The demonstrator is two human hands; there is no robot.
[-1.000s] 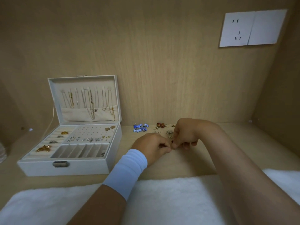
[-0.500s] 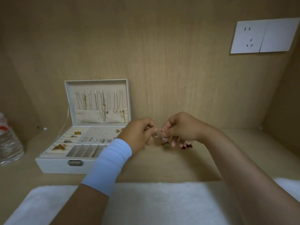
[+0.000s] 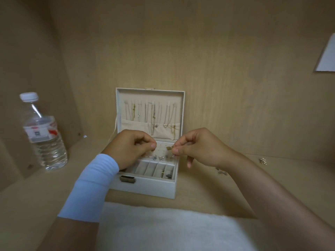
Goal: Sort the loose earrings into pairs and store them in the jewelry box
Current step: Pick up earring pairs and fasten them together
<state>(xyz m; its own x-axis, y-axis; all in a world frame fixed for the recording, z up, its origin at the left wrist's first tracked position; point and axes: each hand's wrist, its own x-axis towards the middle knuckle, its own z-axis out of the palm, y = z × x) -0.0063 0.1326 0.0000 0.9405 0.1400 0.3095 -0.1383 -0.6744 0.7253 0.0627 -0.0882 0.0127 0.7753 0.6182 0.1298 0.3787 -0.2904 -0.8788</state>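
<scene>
Fingers (image 3: 153,145) of the left hand (image 3: 130,149) are pinched together on a tiny earring (image 3: 153,151). The right hand (image 3: 197,149) pinches a second earring (image 3: 173,155), too small to make out. Both hover over the stud panel of the open jewelry box (image 3: 145,185). Loose earrings (image 3: 222,172) lie on the desk (image 3: 290,178) to the right, and a water bottle (image 3: 43,138) stands to the left.

I note a clear plastic water bottle (image 3: 43,134), white-capped, upright, well left of the fingers (image 3: 153,145). A white fleecy cloth (image 3: 163,229) lies below them, nearer me. A white wall plate (image 3: 328,55) sits far up and right.
</scene>
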